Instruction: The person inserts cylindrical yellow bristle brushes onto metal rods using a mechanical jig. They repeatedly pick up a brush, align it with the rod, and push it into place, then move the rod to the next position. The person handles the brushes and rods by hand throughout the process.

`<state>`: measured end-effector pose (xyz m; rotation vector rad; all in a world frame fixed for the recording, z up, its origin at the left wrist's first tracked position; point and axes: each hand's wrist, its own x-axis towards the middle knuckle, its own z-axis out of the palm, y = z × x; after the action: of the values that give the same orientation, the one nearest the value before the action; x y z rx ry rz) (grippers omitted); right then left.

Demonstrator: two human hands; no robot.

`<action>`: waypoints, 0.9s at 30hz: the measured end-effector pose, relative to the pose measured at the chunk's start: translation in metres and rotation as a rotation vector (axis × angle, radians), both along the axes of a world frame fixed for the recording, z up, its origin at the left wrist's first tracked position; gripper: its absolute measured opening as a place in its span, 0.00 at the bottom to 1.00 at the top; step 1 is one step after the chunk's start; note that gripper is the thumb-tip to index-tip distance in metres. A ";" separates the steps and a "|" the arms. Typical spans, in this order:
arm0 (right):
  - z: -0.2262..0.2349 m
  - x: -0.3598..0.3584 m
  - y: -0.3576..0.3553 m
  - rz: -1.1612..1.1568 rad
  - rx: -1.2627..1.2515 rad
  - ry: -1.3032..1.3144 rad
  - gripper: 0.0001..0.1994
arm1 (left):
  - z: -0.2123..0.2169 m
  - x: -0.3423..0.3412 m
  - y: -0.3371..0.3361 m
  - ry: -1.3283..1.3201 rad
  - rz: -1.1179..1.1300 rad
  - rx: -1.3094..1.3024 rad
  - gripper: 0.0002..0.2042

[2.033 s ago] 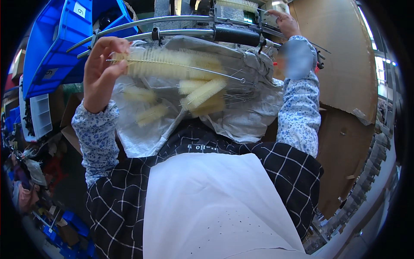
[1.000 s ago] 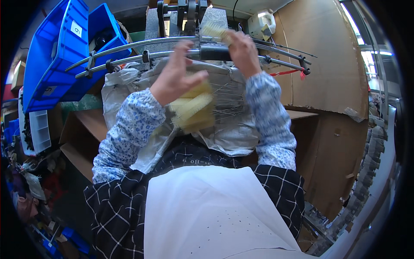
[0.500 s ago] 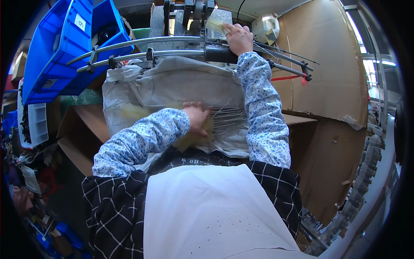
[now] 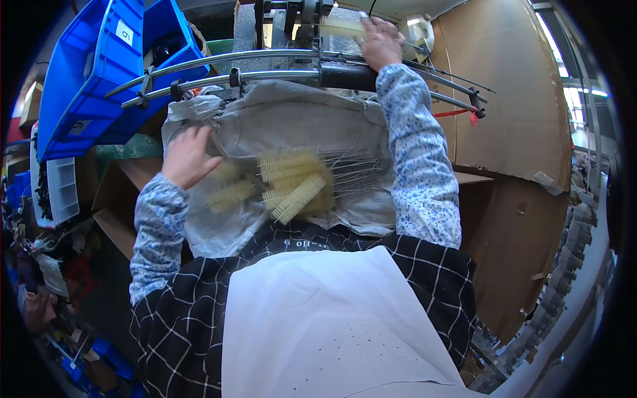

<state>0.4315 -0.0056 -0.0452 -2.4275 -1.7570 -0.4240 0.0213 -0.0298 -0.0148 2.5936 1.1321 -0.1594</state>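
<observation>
My right hand (image 4: 381, 43) is up at the machine (image 4: 295, 26), closed at the end of a pale yellow tube brush (image 4: 342, 26); motion blurs the fingertips. Over the left part of a whitish cloth (image 4: 259, 116), my left hand (image 4: 189, 156) holds nothing, its fingers spread. A pile of tube brushes (image 4: 290, 166) with pale yellow bristles lies on the cloth, most of their thin wire stems (image 4: 352, 172) pointing right. One brush (image 4: 298, 198) lies slanted across the others. Beside my left hand are some blurred loose brushes (image 4: 232, 194).
Two metal rails (image 4: 265, 74) with clamps run across in front of the machine. Blue bins (image 4: 86, 79) stand at the left, above an open cardboard box (image 4: 126, 192). Large cardboard sheets (image 4: 504, 99) line the right side. A white container (image 4: 418, 36) sits behind my right hand.
My left hand has left the brush pile, moved left and opened, uncovering the brushes. My right hand has shifted slightly right and up beside the brush at the machine.
</observation>
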 end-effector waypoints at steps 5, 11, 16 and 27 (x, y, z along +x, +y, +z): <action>0.006 0.012 -0.028 -0.162 -0.006 0.099 0.22 | -0.036 -0.052 -0.006 -0.209 0.148 -0.564 0.19; -0.011 0.010 -0.022 0.010 0.180 0.295 0.17 | -0.024 -0.055 -0.002 -0.485 0.337 -0.832 0.16; -0.014 -0.025 -0.006 0.031 0.220 0.287 0.14 | 0.035 -0.076 0.009 -0.380 0.334 -0.696 0.14; -0.007 -0.103 0.022 -0.003 0.172 0.275 0.12 | 0.096 -0.083 0.004 -0.743 0.295 -0.473 0.13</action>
<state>0.3282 0.0161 -0.0519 -2.2459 -1.5370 -0.2176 -0.0615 -0.0262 0.0814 1.7895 1.0044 0.4996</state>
